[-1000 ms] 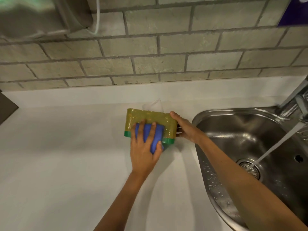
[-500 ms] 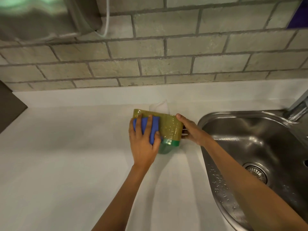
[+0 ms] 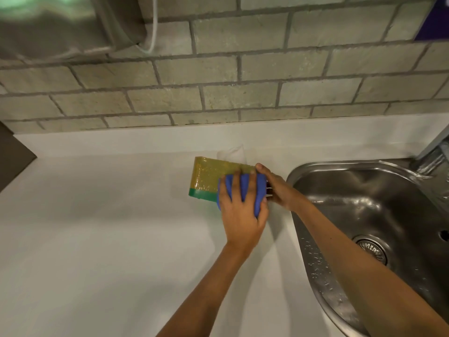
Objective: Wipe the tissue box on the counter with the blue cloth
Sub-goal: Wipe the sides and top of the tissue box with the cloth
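A yellow-gold tissue box (image 3: 209,176) with a green lower band stands on the white counter (image 3: 109,227), a white tissue (image 3: 232,154) poking out of its top. My left hand (image 3: 240,210) presses a folded blue cloth (image 3: 260,188) flat against the right part of the box's near face, fingers spread over the cloth. My right hand (image 3: 277,186) grips the box's right end, thumb on the top edge. The right end of the box is hidden behind both hands.
A steel sink (image 3: 379,215) lies just right of the box, with a drain (image 3: 371,249) and a tap (image 3: 435,152) at the far right edge. A brick wall (image 3: 218,81) rises behind the counter. A metal dispenser (image 3: 60,23) hangs at the upper left.
My left hand has slid the blue cloth from the left part of the box's face to its right end. My right hand still holds the box's right end.
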A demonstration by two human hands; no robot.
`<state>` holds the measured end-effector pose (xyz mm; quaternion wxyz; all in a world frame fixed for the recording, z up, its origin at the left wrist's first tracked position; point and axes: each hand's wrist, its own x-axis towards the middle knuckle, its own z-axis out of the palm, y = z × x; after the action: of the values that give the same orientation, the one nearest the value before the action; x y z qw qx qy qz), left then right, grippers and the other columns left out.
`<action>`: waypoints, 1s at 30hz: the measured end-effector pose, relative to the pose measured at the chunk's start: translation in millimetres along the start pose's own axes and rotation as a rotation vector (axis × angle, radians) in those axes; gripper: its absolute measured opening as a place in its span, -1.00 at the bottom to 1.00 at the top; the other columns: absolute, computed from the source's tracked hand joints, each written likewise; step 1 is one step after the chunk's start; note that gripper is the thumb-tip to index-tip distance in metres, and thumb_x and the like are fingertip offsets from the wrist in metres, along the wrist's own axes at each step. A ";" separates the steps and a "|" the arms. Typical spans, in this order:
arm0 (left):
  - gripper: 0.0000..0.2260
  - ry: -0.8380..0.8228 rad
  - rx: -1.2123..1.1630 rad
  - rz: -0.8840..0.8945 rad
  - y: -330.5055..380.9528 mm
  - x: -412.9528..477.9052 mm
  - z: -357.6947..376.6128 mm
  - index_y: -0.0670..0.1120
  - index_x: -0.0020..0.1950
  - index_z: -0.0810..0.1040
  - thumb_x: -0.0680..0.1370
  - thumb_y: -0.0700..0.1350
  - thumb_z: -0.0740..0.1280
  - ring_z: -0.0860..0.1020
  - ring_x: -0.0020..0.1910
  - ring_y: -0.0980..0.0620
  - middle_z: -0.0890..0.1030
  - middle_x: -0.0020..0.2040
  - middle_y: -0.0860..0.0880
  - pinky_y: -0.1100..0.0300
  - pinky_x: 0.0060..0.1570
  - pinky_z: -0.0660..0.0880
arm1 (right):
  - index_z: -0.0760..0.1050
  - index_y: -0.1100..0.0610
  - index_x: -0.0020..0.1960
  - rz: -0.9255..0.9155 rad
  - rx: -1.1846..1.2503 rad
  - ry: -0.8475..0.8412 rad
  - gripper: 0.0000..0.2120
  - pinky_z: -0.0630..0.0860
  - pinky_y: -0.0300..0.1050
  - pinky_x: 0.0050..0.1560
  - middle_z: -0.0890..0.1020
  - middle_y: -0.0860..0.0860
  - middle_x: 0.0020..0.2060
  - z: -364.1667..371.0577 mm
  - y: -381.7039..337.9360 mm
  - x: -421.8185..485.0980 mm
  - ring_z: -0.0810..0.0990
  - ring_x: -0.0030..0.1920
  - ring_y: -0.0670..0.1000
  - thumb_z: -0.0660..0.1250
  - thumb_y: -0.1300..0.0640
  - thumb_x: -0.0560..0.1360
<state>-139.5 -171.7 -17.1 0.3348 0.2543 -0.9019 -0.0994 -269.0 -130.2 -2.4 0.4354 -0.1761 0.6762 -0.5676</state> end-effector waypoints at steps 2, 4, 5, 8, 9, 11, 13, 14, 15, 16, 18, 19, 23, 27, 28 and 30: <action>-0.51 0.014 0.035 0.167 -10.7 -8.5 2.9 -0.08 0.37 0.38 0.46 0.05 0.23 0.26 0.33 -0.28 0.52 0.28 -0.26 -0.25 0.21 0.46 | 0.57 -0.02 0.12 0.008 -0.024 -0.032 -0.20 0.56 -0.25 -0.15 0.69 0.05 0.02 -2.2 1.0 1.6 0.65 0.02 -0.05 0.32 -0.52 0.07; -0.49 0.026 0.031 0.227 -27.9 -11.8 1.8 -0.05 0.37 0.33 0.45 0.07 0.22 0.23 0.34 -0.28 0.42 0.34 -0.24 -0.22 0.22 0.41 | 0.57 0.00 0.07 0.021 -0.032 -0.024 -0.25 0.58 -0.24 -0.18 0.67 0.00 -0.02 -3.4 1.0 2.1 0.64 -0.01 -0.03 0.31 -0.50 0.09; -0.50 0.036 0.005 0.195 -36.4 -11.9 0.5 -0.05 0.37 0.35 0.46 0.06 0.21 0.22 0.35 -0.28 0.38 0.36 -0.23 -0.22 0.23 0.39 | 0.56 0.02 0.04 0.026 -0.024 -0.013 -0.27 0.60 -0.21 -0.16 0.64 0.03 -0.05 -4.1 1.2 2.5 0.62 -0.01 0.00 0.32 -0.49 0.10; -0.51 0.079 -0.170 -0.094 -55.9 -4.6 -8.4 -0.08 0.40 0.39 0.51 0.04 0.14 0.17 0.41 -0.28 0.34 0.41 -0.29 -0.25 0.26 0.37 | 0.52 0.02 0.04 0.016 -0.005 -0.004 -0.35 0.59 -0.12 -0.08 0.61 0.06 -0.01 -3.0 0.9 1.4 0.59 0.04 0.07 0.32 -0.44 0.17; -0.52 0.102 -0.250 -0.220 -59.2 -0.1 -10.8 -0.06 0.43 0.35 0.53 0.04 0.13 0.16 0.44 -0.29 0.30 0.44 -0.28 -0.23 0.27 0.37 | 0.50 0.00 0.05 0.007 -0.005 -0.006 -0.42 0.58 -0.12 -0.08 0.60 0.05 0.01 -1.5 0.8 0.6 0.59 0.05 0.06 0.30 -0.40 0.25; -0.53 0.183 -0.396 -0.437 -59.5 11.9 -12.4 -0.01 0.48 0.26 0.56 0.00 0.17 0.15 0.47 -0.28 0.24 0.48 -0.24 -0.22 0.29 0.38 | 0.50 -0.02 0.01 -0.016 -0.006 0.003 -0.59 0.57 -0.14 -0.12 0.60 0.03 -0.03 1.8 1.0 -0.7 0.59 0.00 0.03 0.26 -0.31 0.37; -0.52 0.208 -0.400 -0.547 -50.9 21.9 -11.8 -0.02 0.50 0.24 0.57 -0.01 0.16 0.11 0.48 -0.27 0.20 0.50 -0.22 -0.21 0.33 0.34 | 0.53 0.00 -0.07 -0.035 0.001 0.031 -0.67 0.55 -0.17 -0.18 0.60 0.00 -0.13 5.5 1.6 -1.3 0.59 -0.08 -0.01 0.26 -0.25 0.42; -0.52 0.187 -0.365 -0.559 -44.0 23.6 -10.6 -0.05 0.50 0.24 0.58 0.00 0.13 0.09 0.48 -0.28 0.19 0.50 -0.22 -0.21 0.36 0.31 | 0.53 0.01 -0.10 -0.042 0.006 0.047 -0.68 0.55 -0.18 -0.19 0.60 -0.01 -0.18 7.7 1.7 -1.5 0.59 -0.12 -0.02 0.27 -0.24 0.42; -0.51 0.155 -0.334 -0.545 -35.0 22.8 -9.3 -0.07 0.49 0.25 0.58 0.03 0.10 0.08 0.48 -0.30 0.19 0.51 -0.24 -0.21 0.38 0.29 | 0.54 0.02 -0.12 -0.049 0.015 0.060 -0.68 0.54 -0.19 -0.21 0.60 -0.03 -0.23 10.0 1.9 -1.9 0.59 -0.16 -0.03 0.28 -0.24 0.41; -0.51 0.116 -0.310 -0.503 -25.3 18.9 -8.3 -0.09 0.49 0.26 0.58 0.05 0.07 0.10 0.47 -0.33 0.20 0.50 -0.26 -0.21 0.38 0.27 | 0.54 0.03 -0.15 -0.061 0.026 0.068 -0.68 0.54 -0.20 -0.23 0.60 -0.06 -0.30 12.0 2.8 -2.4 0.59 -0.20 -0.05 0.30 -0.23 0.40; -0.51 0.069 -0.258 -0.337 -7.6 6.2 -6.5 -0.12 0.45 0.34 0.56 0.04 0.07 0.22 0.40 -0.40 0.30 0.44 -0.31 -0.22 0.32 0.31 | 0.54 0.02 -0.22 -0.094 0.054 0.089 -0.69 0.52 -0.22 -0.26 0.58 -0.13 -0.45 14.3 5.4 -2.8 0.56 -0.31 -0.09 0.33 -0.23 0.38; -0.52 0.065 -0.225 -0.247 -3.9 0.6 -4.8 -0.15 0.41 0.38 0.55 0.02 0.10 0.28 0.37 -0.42 0.36 0.40 -0.33 -0.24 0.27 0.35 | 0.55 0.02 -0.23 -0.109 0.057 0.100 -0.70 0.52 -0.21 -0.23 0.58 -0.14 -0.47 14.8 5.7 -3.7 0.56 -0.32 -0.10 0.34 -0.22 0.38; -0.54 0.051 -0.282 -0.226 -11.2 -1.2 -1.7 -0.13 0.44 0.34 0.56 -0.02 0.14 0.23 0.41 -0.37 0.31 0.44 -0.29 -0.18 0.34 0.28 | 0.48 0.17 0.20 -0.176 0.066 0.177 -0.36 0.55 -0.10 0.11 0.64 0.04 0.05 23.1 6.3 -9.9 0.61 0.08 0.02 0.43 -0.22 0.28; -0.50 0.057 -0.521 -0.467 -10.0 3.0 -6.3 -0.09 0.50 0.21 0.56 -0.01 0.10 0.16 0.46 -0.23 0.23 0.49 -0.21 0.00 0.42 0.18 | 0.21 0.02 0.25 -0.270 0.074 0.268 -0.44 0.48 -0.40 -0.06 0.46 -0.05 0.14 40.6 9.5 -21.6 0.52 0.08 -0.10 0.35 -0.17 0.38; -0.50 0.063 -0.568 -0.526 -11.0 5.3 -7.5 -0.11 0.50 0.21 0.57 0.00 0.08 0.19 0.45 -0.22 0.25 0.48 -0.21 -0.02 0.45 0.19 | 0.18 -0.03 0.23 -0.289 0.095 0.269 -0.49 0.48 -0.44 -0.08 0.45 -0.05 0.16 45.0 11.3 -24.3 0.51 0.09 -0.15 0.30 -0.19 0.41; -0.54 0.090 -0.664 -0.637 -14.7 10.5 -10.4 -0.13 0.49 0.24 0.61 -0.01 0.10 0.27 0.40 -0.22 0.33 0.42 -0.24 -0.13 0.42 0.24 | 0.18 -0.05 0.26 -0.334 0.093 0.297 -0.54 0.44 -0.37 0.08 0.42 -0.03 0.23 53.2 16.1 -29.4 0.46 0.22 -0.08 0.21 -0.20 0.46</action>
<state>-133.6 -189.8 -8.6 0.3896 0.4017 -0.6828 -0.4697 -206.4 -136.6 -4.6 0.2387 -0.1799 0.6674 -0.6821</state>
